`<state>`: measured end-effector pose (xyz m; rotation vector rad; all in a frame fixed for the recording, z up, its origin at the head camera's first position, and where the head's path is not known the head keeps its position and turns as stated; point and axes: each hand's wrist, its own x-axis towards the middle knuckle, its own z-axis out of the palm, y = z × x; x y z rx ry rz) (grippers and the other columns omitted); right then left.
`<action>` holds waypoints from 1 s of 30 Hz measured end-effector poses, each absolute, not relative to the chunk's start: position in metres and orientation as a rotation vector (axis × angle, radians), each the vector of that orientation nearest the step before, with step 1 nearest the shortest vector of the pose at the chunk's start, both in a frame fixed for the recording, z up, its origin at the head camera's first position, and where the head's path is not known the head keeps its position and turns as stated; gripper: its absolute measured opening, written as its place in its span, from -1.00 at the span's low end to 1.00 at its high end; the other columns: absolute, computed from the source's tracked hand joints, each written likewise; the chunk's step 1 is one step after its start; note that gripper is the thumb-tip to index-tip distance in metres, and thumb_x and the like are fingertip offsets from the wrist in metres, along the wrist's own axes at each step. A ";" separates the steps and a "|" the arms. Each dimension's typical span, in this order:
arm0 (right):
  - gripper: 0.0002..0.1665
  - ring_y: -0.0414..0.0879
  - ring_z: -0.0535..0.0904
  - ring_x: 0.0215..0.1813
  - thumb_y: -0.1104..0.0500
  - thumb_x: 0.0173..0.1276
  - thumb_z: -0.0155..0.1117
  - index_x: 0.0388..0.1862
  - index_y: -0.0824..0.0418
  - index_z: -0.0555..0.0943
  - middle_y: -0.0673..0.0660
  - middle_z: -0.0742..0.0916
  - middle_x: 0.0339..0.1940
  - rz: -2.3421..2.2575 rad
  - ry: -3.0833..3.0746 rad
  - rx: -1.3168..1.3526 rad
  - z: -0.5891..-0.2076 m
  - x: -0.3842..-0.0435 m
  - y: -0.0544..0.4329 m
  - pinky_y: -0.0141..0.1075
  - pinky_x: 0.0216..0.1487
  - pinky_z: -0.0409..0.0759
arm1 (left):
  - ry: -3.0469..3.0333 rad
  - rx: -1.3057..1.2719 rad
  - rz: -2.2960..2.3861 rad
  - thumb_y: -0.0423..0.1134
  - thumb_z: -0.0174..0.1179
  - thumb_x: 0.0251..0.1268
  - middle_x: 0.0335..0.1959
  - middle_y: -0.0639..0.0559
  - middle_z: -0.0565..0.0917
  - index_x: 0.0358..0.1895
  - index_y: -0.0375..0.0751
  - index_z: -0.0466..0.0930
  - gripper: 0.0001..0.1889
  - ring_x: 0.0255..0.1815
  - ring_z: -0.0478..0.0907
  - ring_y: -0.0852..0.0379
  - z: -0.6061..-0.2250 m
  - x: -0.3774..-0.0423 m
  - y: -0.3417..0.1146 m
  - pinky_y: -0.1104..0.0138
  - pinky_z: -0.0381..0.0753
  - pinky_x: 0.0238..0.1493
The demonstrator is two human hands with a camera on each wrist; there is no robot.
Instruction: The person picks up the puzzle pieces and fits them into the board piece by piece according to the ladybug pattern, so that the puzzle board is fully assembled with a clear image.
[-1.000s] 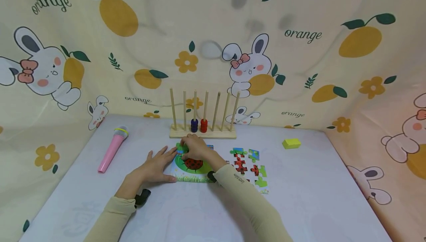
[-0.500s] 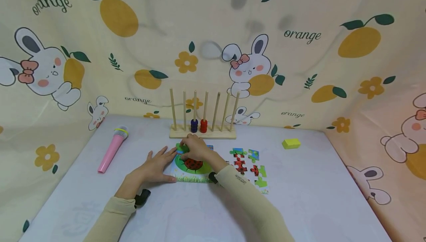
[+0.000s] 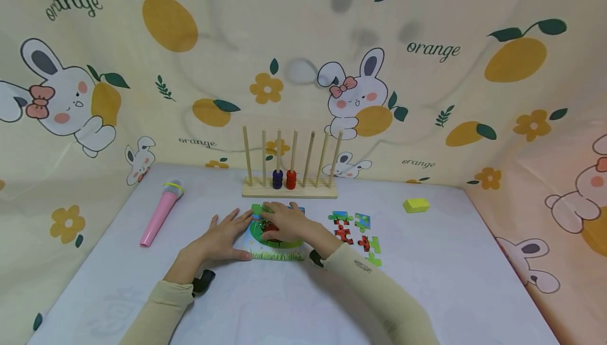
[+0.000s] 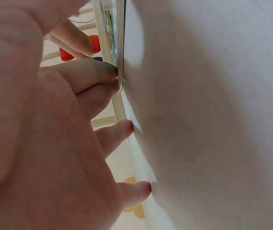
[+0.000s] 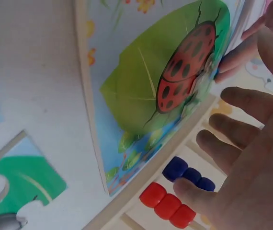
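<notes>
Red and green, the ladybird puzzle [image 3: 278, 248] lies flat on the surface [image 3: 265, 303]. The left hand [image 3: 223, 238] touches its left edge, fingers stretched out, grasping nothing; the right hand [image 3: 289, 222] spreads over its upper part, fingers relaxed and holding no piece. Fitting pieces seems the step in hand; next likely calls for lifting one of the loose pieces [image 3: 343, 235] at right. Behind stands a peg rack [image 3: 294, 193].

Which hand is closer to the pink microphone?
Left. The left hand is right of the pink microphone, at the puzzle board; the right hand is farther right, over the board.
</notes>
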<state>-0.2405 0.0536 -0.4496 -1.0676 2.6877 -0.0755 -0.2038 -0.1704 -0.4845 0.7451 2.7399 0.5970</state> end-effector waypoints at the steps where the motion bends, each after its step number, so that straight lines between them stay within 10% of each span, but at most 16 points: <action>1: -0.20 0.06 0.08 0.60 -0.26 0.46 0.13 0.55 0.06 0.31 0.10 0.22 0.61 -0.072 2.667 -1.075 -0.449 -0.239 0.055 0.30 0.45 0.06 | 2.739 0.744 0.599 0.27 0.40 0.06 0.60 -0.16 0.09 0.53 -0.30 0.16 0.08 0.57 -0.10 -0.39 -0.484 -0.204 -0.170 -0.56 -0.21 0.24; 30: -0.03 -0.02 -0.09 0.64 -0.40 0.40 0.09 0.63 0.00 0.10 -0.01 0.05 0.66 -0.080 2.552 -1.008 -0.458 -0.234 0.059 0.24 0.52 -0.20 | 2.741 0.734 0.605 0.27 0.41 0.05 0.60 -0.15 0.08 0.54 -0.31 0.15 0.09 0.57 -0.11 -0.39 -0.484 -0.203 -0.169 -0.57 -0.22 0.24</action>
